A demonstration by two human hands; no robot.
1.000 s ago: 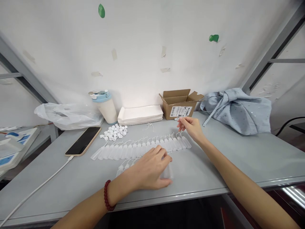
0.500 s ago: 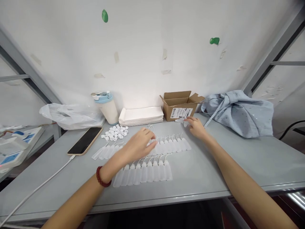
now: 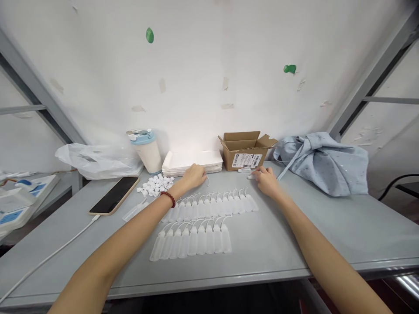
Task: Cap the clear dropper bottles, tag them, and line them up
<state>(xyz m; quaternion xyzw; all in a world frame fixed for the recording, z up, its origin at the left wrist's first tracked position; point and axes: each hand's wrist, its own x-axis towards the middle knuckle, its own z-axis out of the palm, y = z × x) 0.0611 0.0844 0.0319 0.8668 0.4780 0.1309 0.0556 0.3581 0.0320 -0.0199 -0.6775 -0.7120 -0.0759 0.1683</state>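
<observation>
Head view: left hand (image 3: 194,176) curled by string (image 3: 208,181) and paper (image 3: 194,160); pinch can't tell. Right hand (image 3: 266,181) at white piece (image 3: 251,177) near box (image 3: 229,158), grip unclear. Tubes (image 3: 209,240) in two rows mid-table; table (image 3: 262,248) extends right and to front edge.

2 bare arms reach forward, slanting inward from the lower corners. The left arm (image 3: 131,246) bends at the elbow; its left wrist (image 3: 176,191) is nearly straight, and the left hand (image 3: 194,176) is palm down, its fingers curled under. The right arm (image 3: 322,242) runs straighter to the right hand (image 3: 268,182), back upward, fingers bent and turned leftward. Both hands are apart, reaching about equally far.
</observation>
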